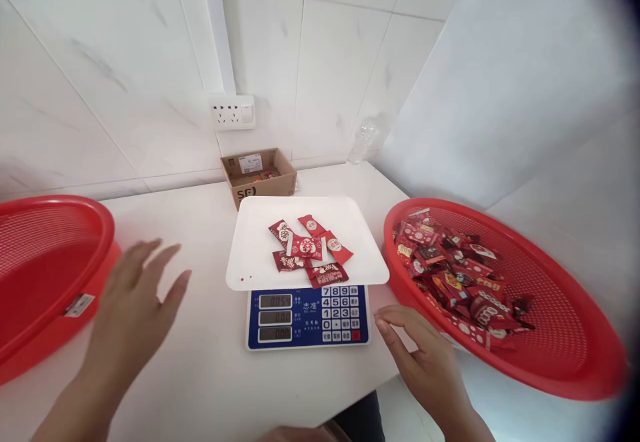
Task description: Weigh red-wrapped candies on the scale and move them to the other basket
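Observation:
Several red and dark-red wrapped candies (307, 247) lie in a loose pile on the white weighing tray (250, 229) of a digital scale (309, 319). Its blue panel has a keypad and three small displays. My left hand (137, 299) is raised over the table between the left basket and the scale, fingers spread, holding nothing. Beside the scale's lower right corner is my right hand (423, 355), fingers bent, thumb near the forefinger; nothing shows in it. The red basket (560, 275) on the right holds many wrapped sweets (465, 275), close to my right hand.
Another red basket (55, 205) stands at the left, its visible inside bare. Behind the scale is a cardboard box (260, 182) with a few packets inside. A clear plastic bottle (363, 139) stands in the back corner, and a socket (233, 113) is on the tiled wall.

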### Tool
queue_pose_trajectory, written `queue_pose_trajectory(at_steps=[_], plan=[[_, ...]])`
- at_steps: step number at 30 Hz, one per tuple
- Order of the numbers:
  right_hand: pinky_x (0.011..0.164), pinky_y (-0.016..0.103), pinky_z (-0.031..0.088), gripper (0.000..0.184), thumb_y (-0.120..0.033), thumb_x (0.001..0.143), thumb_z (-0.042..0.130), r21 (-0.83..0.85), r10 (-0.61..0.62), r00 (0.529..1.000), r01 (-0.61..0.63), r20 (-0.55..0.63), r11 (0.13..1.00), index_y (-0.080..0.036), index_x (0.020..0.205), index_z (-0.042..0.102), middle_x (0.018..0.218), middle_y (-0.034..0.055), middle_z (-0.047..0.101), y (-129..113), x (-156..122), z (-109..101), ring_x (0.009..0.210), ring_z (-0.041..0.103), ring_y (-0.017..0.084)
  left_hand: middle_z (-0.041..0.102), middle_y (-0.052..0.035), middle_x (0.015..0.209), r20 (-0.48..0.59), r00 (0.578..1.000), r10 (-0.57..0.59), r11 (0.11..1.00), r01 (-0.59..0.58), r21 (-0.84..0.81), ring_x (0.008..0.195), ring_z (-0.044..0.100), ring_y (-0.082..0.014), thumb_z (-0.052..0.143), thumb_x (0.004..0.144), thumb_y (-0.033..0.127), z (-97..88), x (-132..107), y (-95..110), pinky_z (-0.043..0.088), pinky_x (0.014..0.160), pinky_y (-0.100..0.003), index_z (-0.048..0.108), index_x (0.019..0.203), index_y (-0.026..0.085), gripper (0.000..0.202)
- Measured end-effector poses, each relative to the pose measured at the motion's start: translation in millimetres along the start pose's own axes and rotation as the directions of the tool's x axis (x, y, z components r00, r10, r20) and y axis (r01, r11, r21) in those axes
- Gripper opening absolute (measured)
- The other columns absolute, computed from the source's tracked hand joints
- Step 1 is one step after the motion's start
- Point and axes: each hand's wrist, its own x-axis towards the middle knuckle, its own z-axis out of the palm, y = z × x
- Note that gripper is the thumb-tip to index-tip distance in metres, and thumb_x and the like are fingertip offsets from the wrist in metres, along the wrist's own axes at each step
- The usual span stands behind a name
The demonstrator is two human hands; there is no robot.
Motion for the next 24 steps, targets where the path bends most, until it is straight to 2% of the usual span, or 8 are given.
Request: queue_pose_trajectory(at_steps=[2,6,10,13,17,19,22,24], plan=[[0.065,0.026,0.053,0.01,-0.026,0.088,0.053,-0.004,-0.008,1.0,0.008,-0.01,1.0,-0.023,0.082,0.061,0.079,0.0032,0.069,-0.9,0.7,-1.2,0.073,0.065,0.017,0.034,-0.0202,0.145,0.072,0.994,-0.082,0.982,0.068,0.175,0.133,0.026,-0.0481,0.044,0.089,0.039,0.8,-1.5,-26.0,0.028,0.101,-0.069,0.038,0.136,0.016,0.053],[0.065,0.024,0.054,0.011,-0.027,0.088,0.053,-0.004,-0.019,1.0,0.019,-0.012,1.0,-0.023,0.082,0.062,0.078,0.0025,0.069,-3.7,2.0,-1.8,0.073,0.066,0.016,0.044,-0.024,0.136,0.176,0.967,-0.184,0.953,0.131,0.272,0.121,0.041,-0.0529,0.038,0.088,0.045,0.8,-4.8,-53.2,0.041,0.084,-0.07,0.03,0.141,0.016,0.06],[0.065,0.023,0.054,0.013,-0.029,0.087,0.053,0.001,-0.046,0.998,0.046,-0.03,0.999,-0.023,0.082,0.063,0.077,0.0021,0.069,-5.4,3.3,1.0,0.071,0.066,0.015,0.06,-0.0233,0.119,0.203,0.954,-0.221,0.969,0.191,0.16,0.115,0.049,-0.047,0.036,0.088,0.043,0.8,3.9,-40.2,0.045,0.085,-0.063,0.041,0.134,0.011,0.056],[0.065,0.023,0.055,0.013,-0.031,0.087,0.054,0.002,-0.057,0.998,0.057,-0.036,0.998,-0.024,0.083,0.064,0.079,0.0022,0.07,-6.9,6.2,2.3,0.072,0.067,0.016,0.062,-0.0163,0.121,0.21,0.959,-0.193,0.981,0.181,0.072,0.114,0.054,-0.0384,0.039,0.088,0.041,3.5,9.0,-21.9,0.049,0.085,-0.051,0.05,0.127,0.016,0.047],[0.066,0.024,0.055,0.013,-0.032,0.086,0.054,-0.005,-0.091,0.995,0.091,-0.047,0.996,-0.024,0.086,0.065,0.081,0.0025,0.071,-11.9,15.0,3.0,0.074,0.068,0.017,0.063,-0.0078,0.121,0.219,0.964,-0.153,0.986,0.163,-0.026,0.09,0.066,-0.0216,0.039,0.09,0.042,1.8,11.0,-1.0,0.055,0.07,-0.031,0.054,0.119,0.024,0.037],[0.069,0.027,0.056,0.014,-0.033,0.086,0.054,-0.027,-0.117,0.992,0.116,-0.049,0.993,-0.024,0.087,0.065,0.084,0.0033,0.071,-15.4,20.5,4.4,0.077,0.068,0.018,0.062,-0.0063,0.123,0.207,0.966,-0.153,0.983,0.17,-0.063,0.083,0.066,-0.0183,0.039,0.091,0.042,-3.1,12.8,2.3,0.054,0.066,-0.028,0.055,0.117,0.026,0.035],[0.072,0.031,0.056,0.017,-0.035,0.087,0.052,-0.056,-0.147,0.989,0.146,-0.01,0.988,-0.024,0.09,0.065,0.089,0.0053,0.071,-19.4,28.5,8.6,0.082,0.067,0.02,0.058,-0.0109,0.128,0.159,0.962,-0.22,0.972,0.23,-0.048,0.103,0.06,-0.0342,0.042,0.089,0.045,-10.4,15.2,-8.8,0.053,0.068,-0.043,0.054,0.12,0.027,0.039],[0.074,0.033,0.056,0.019,-0.035,0.088,0.051,-0.081,-0.151,0.988,0.153,0.028,0.985,-0.024,0.095,0.065,0.095,0.0063,0.07,-20.7,34.0,12.2,0.087,0.066,0.021,0.063,-0.0135,0.118,0.145,0.957,-0.251,0.952,0.271,-0.145,0.104,0.057,-0.0437,0.048,0.084,0.05,-11.2,14.7,-23.4,0.051,0.06,-0.048,0.054,0.121,0.028,0.044]])
